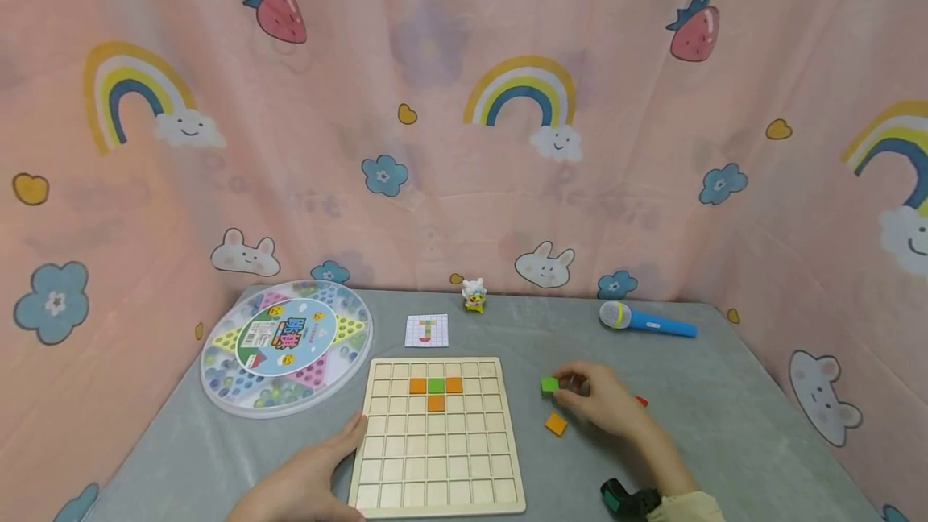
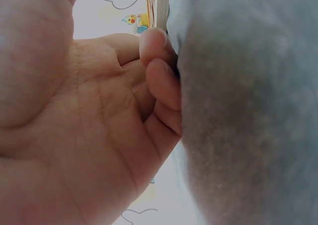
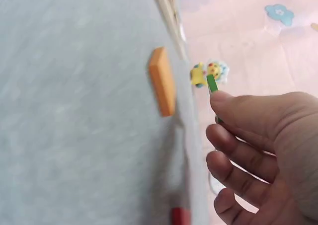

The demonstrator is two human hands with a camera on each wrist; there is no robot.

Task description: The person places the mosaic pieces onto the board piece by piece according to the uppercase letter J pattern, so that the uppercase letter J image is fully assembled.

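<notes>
My right hand point(image 1: 598, 397) pinches a small green square tile point(image 1: 549, 386) between thumb and fingers, to the right of the wooden grid board point(image 1: 435, 457). In the right wrist view the green tile point(image 3: 212, 83) is seen edge-on at the fingertips. Below that hand an orange tile point(image 1: 556, 424) lies on the cloth, and a red piece point(image 1: 641, 401) shows partly behind the wrist. My left hand point(image 1: 308, 474) rests against the board's left edge, fingers loosely bent. On the board, one green tile point(image 1: 436, 386) sits between two orange tiles, with another orange tile point(image 1: 436, 403) below it.
A small pattern card point(image 1: 427, 330) lies behind the board, with a little figurine point(image 1: 474, 296) near the curtain. To the left is a round board-game package point(image 1: 239, 393). A blue toy microphone point(image 1: 660, 323) lies at the back right.
</notes>
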